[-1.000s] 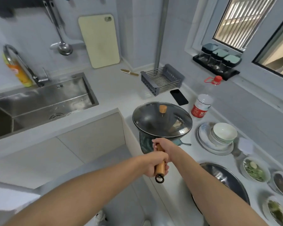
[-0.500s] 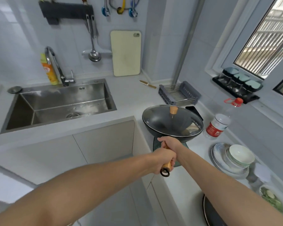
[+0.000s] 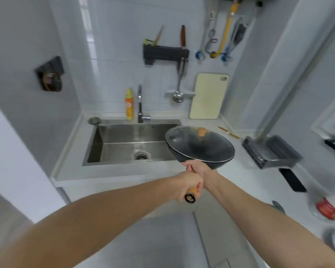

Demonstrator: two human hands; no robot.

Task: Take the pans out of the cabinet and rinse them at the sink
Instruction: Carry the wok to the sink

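A black wok (image 3: pixel 215 164) with a glass lid (image 3: pixel 198 145) and a wooden knob hangs in the air over the right end of the steel sink (image 3: pixel 124 144). Both hands grip its wooden handle (image 3: pixel 192 192). My left hand (image 3: pixel 187 185) wraps the handle near its ringed end. My right hand (image 3: pixel 196 167) holds it closer to the wok's bowl. The tap (image 3: pixel 140 105) stands behind the sink, and I see no water running from it.
An orange bottle (image 3: pixel 129 104) stands by the tap. A cutting board (image 3: pixel 208 95) leans on the wall, a ladle (image 3: pixel 178 93) hangs beside it. A dish rack (image 3: pixel 270 151), a phone (image 3: pixel 292 179) and a red-labelled jar (image 3: pixel 329 208) sit on the right counter.
The wok has been lifted off the right counter and carried left, up to the sink's right end. Both hands stayed on the handle. My view swung left and upward.
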